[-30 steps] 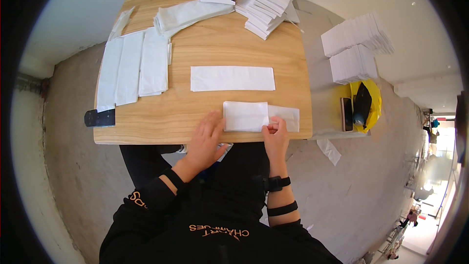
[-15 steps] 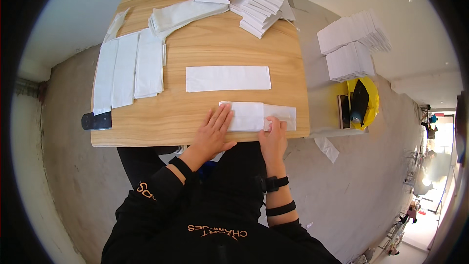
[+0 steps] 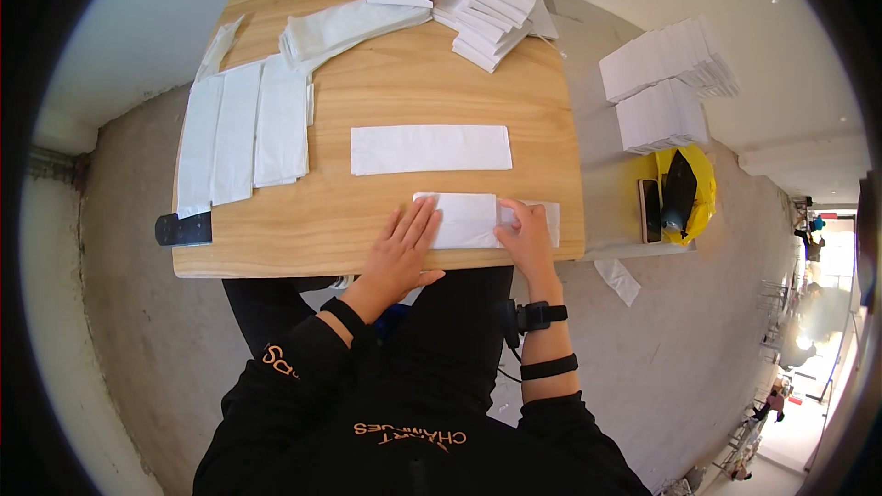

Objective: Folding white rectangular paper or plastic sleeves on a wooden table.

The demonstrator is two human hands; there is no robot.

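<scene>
A flat white folded packet [image 3: 467, 220] lies near the table's front edge. From its right end extends a thinner, see-through plastic sleeve [image 3: 551, 220]. My left hand [image 3: 401, 243] presses flat on the packet's left end, fingers stretched out. At the other end my right hand [image 3: 528, 241] rests where the packet meets the sleeve. Its index finger and thumb are apart, touching near the upper and lower edges, while the other fingers curl under and partly hide the sleeve. Just beyond, a long white strip-shaped sheet [image 3: 430, 149] lies by itself.
On the wooden table [image 3: 367, 211], white sleeve stacks [image 3: 241, 133] lie left, with more sleeves [image 3: 354, 28] behind. White folded packets [image 3: 491, 14] pile up at the back right. A grey surface to the right holds packet stacks [image 3: 657, 115], a phone [image 3: 650, 211] and a yellow bag [image 3: 703, 197].
My right hand has moved slightly right and up along the sleeve, its index finger and thumb now spread wider. My left hand stays on the packet.
</scene>
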